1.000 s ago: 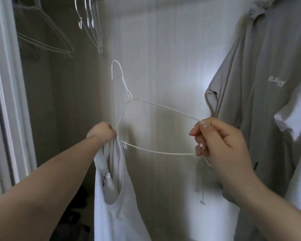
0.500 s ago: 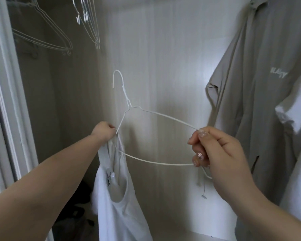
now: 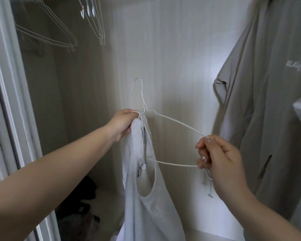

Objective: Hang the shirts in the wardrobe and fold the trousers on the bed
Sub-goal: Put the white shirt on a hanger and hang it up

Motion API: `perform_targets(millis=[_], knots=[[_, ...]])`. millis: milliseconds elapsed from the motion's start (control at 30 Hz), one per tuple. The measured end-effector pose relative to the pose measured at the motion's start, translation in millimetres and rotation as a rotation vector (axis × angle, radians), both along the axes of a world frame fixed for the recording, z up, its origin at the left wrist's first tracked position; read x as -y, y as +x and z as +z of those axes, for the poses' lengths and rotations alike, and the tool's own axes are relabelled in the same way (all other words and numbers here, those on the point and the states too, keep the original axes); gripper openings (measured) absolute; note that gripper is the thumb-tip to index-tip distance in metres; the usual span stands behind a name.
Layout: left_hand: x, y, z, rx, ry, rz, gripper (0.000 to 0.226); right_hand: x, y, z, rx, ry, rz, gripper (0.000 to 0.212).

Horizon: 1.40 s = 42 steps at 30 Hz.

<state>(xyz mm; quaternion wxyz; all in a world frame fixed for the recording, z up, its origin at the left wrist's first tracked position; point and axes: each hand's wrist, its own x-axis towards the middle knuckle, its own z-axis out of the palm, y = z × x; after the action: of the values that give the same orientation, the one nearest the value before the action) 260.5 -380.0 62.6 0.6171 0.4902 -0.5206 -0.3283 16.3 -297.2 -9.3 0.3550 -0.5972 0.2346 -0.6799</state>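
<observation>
Pale sleeveless top (image 3: pixel 142 202) half on our white wire hanger (image 3: pixel 174 121)
Our left hand (image 3: pixel 123 123) pinches strap and hanger together, our right hand (image 3: pixel 219 157) grips its other end; inside the wardrobe (image 3: pixel 163 49) hang bare hangers (image 3: pixel 59 37) and a grey shirt (image 3: pixel 268 101)

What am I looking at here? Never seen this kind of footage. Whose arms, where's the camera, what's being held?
There is no machine: a person wears a wide-angle camera on the head, so the single view looks forward and down along their own bare arms into a wardrobe. The left hand grips the strap of a white tank top together with the left end of a white wire hanger. The right hand pinches the hanger's right end. The top hangs from the left side only; the right side of the hanger is bare. Empty wire hangers hang at upper left, and a grey shirt with a chest logo hangs at right. Dark items on the wardrobe floor are too dim to identify.
</observation>
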Motion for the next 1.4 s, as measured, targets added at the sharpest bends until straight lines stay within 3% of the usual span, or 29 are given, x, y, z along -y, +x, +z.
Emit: perform_targets(millis=[100, 233, 400, 467, 567, 633, 700, 867, 967, 1033, 1200, 1400], knots=[[-6, -1, 7, -0.101, -0.049, -0.097, 0.022, 5, -1, -4, -0.017, -0.063, -0.019, 0.034], [-8, -1, 8, -0.058, -0.072, -0.234, 0.016, 18, -4, -8, -0.053, -0.086, -0.039, 0.04], [-2, 0, 1, 0.05, -0.09, -0.049, 0.026, 31, -9, -11, -0.245, -0.132, -0.105, 0.042], [2, 2, -2, 0.089, -0.108, 0.023, 0.028, 32, -10, -11, -0.47, -0.299, -0.334, 0.028], [8, 4, -5, 0.135, -0.146, 0.076, 0.035, 30, -15, -10, -0.786, -0.633, -0.689, 0.039], [10, 5, -5, 0.167, -0.154, 0.095, 0.037, 25, -13, -13, -0.91, -0.914, -0.693, 0.039], [12, 4, -6, 0.181, -0.15, 0.11, 0.037, 19, 0, -22, -0.973, -1.013, -0.518, 0.033], [10, 4, -8, 0.232, -0.149, 0.135, 0.033, 23, 52, -57, -1.356, -0.74, -0.243, 0.04], [5, 11, -7, 0.271, -0.163, 0.155, 0.031, 39, 74, -76, -1.677, -0.359, -0.089, 0.061], [2, 19, -6, 0.292, -0.17, 0.202, 0.035, 46, 77, -82, -1.796, -0.247, -0.04, 0.064], [-2, 52, -15, 0.399, -0.135, 0.347, 0.032, 52, 49, -71, -1.781, -0.306, -0.011, 0.038], [-3, 62, -33, 0.625, -0.101, 0.443, 0.04, 52, 2, -26, -1.731, -0.379, -0.082, 0.033]])
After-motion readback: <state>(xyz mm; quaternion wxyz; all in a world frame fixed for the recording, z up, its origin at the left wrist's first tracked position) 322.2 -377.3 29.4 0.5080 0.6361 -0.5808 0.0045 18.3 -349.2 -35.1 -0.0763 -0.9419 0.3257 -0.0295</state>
